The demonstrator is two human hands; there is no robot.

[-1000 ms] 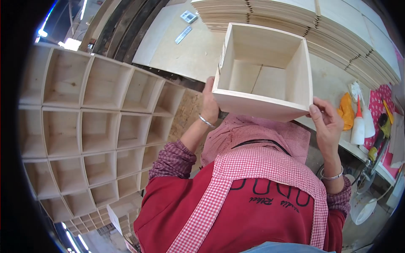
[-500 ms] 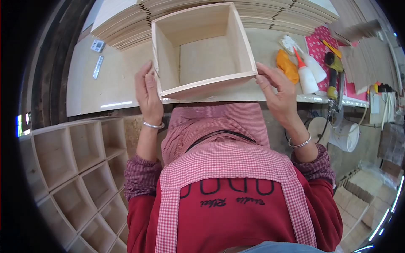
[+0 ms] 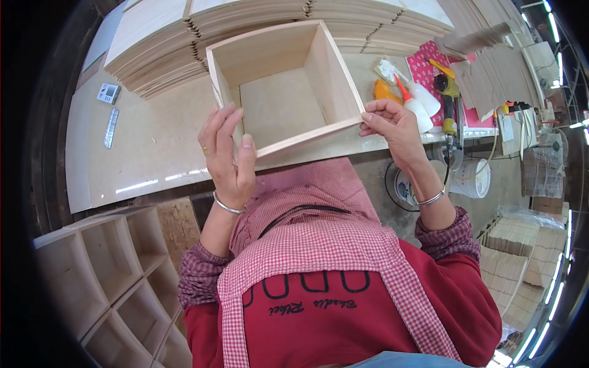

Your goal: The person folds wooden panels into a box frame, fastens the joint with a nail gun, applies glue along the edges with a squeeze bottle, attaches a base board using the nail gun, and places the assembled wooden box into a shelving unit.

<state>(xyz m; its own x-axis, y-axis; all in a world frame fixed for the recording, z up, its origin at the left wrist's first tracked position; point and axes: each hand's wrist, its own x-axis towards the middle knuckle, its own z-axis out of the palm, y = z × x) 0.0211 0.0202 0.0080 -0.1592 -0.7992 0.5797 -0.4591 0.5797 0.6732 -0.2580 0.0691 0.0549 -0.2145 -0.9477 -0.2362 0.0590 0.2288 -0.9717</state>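
An open-topped square box (image 3: 300,140) of pale wood is held over the front of the worktable (image 3: 141,153). My left hand (image 3: 228,150) grips its left wall near the front corner, thumb inside the rim or against it and fingers along the wall. At the front right corner, my right hand (image 3: 396,129) pinches the box edge between thumb and fingers. The inside of the box shows bare walls and a flat bottom. Behind it stand tall stacks of thin wooden boards (image 3: 159,55).
White glue bottles (image 3: 418,115), an orange cloth-like item (image 3: 385,91) and a yellow-black power tool (image 3: 449,104) lie at the right. A small device (image 3: 108,93) is at the left. Stacked boxes (image 3: 110,257) stand lower left, a white bucket (image 3: 472,178) below the table.
The view has swung rightward. My left hand has shifted from beside the box's front left corner onto its left wall, and the box has turned slightly. My right hand stays at the right corner.
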